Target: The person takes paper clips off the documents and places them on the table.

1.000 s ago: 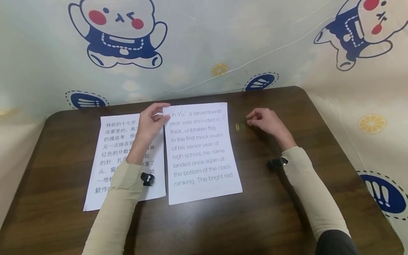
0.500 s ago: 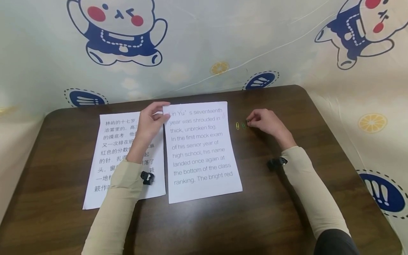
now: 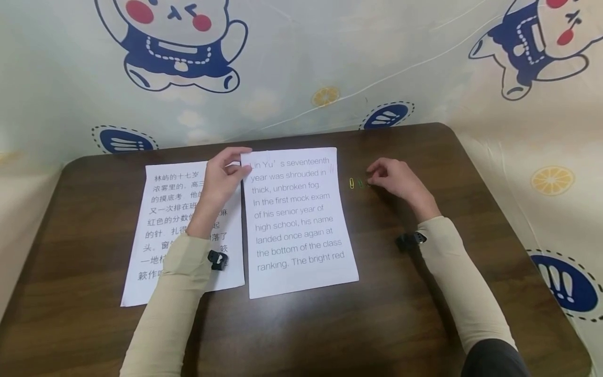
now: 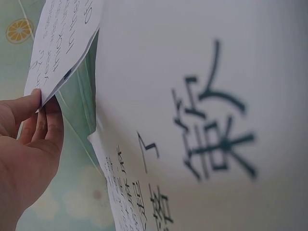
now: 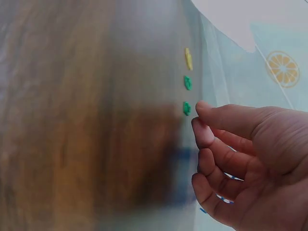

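In the head view my left hand (image 3: pixel 220 175) pinches the top left corner of the English-printed sheet of paper (image 3: pixel 297 220). The left wrist view shows that corner lifted between thumb and fingers, the paper (image 4: pixel 65 43) edge-on with layers visible. My right hand (image 3: pixel 400 180) is right of the sheet with bent fingers. Beside its fingertips lie a yellow paper clip (image 3: pixel 351 183) and a green paper clip (image 3: pixel 360 184). The right wrist view shows a second green paper clip (image 5: pixel 186 108) just beyond my thumb tip, with nothing visible between thumb and index finger.
A Chinese-printed sheet (image 3: pixel 174 209) lies under my left forearm, left of the English one. The brown wooden table (image 3: pixel 301 335) meets a patterned cloth (image 3: pixel 292 63) at the back and right.
The view has tilted slightly, so the cloth's pattern sits higher in frame. My left hand keeps its pinch on the paper; my right fingertips have shifted only slightly beside the clips.
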Action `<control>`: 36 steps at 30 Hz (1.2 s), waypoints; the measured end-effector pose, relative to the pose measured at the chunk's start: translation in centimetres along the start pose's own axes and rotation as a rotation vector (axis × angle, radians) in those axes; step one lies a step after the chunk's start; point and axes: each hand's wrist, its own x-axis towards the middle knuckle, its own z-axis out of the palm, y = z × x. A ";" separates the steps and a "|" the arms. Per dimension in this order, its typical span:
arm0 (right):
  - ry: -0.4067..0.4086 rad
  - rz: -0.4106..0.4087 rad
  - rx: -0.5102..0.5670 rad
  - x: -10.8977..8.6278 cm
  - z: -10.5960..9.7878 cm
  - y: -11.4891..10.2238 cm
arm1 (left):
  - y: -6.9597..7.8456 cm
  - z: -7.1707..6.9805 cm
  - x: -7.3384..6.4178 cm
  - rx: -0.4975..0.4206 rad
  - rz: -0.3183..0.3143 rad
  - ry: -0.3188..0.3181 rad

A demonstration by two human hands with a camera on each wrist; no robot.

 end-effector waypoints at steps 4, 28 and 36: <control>0.024 -0.003 0.002 -0.1 -0.5 -0.4 | -0.1 -0.1 0.1 -0.005 0.001 -0.001; 0.224 -0.220 0.116 2.2 0.1 -7.2 | 0.1 -0.1 0.2 -0.051 0.013 -0.001; 0.213 -0.224 0.114 2.7 0.5 -8.0 | 0.0 0.0 0.2 -0.044 0.016 -0.007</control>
